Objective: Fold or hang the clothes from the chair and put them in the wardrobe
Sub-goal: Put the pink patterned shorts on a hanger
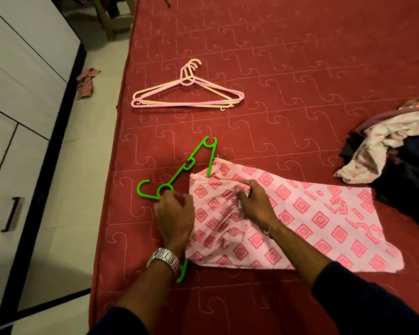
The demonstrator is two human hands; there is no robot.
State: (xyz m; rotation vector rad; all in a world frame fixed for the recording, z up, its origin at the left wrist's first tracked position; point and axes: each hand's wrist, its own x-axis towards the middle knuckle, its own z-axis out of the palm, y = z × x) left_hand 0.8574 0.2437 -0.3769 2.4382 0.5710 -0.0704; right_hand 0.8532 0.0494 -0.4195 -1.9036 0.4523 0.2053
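A pink garment (pixel 300 218) with a red square print lies flat on the red bed. A green hanger (pixel 184 168) lies at its left end, one arm tucked under the cloth and its hook pointing left. My left hand (pixel 174 218) grips the hanger just below the hook, at the garment's edge. My right hand (pixel 254 204) pinches a bunched fold of the garment near its top. A heap of other clothes (pixel 394 153) sits at the right edge of the bed.
Pink and peach hangers (pixel 189 93) lie stacked farther up the red quilted bed (pixel 276 56). White wardrobe doors (pixel 17 93) with a dark handle stand at the left across a strip of floor. A small cloth (pixel 86 81) lies on that floor.
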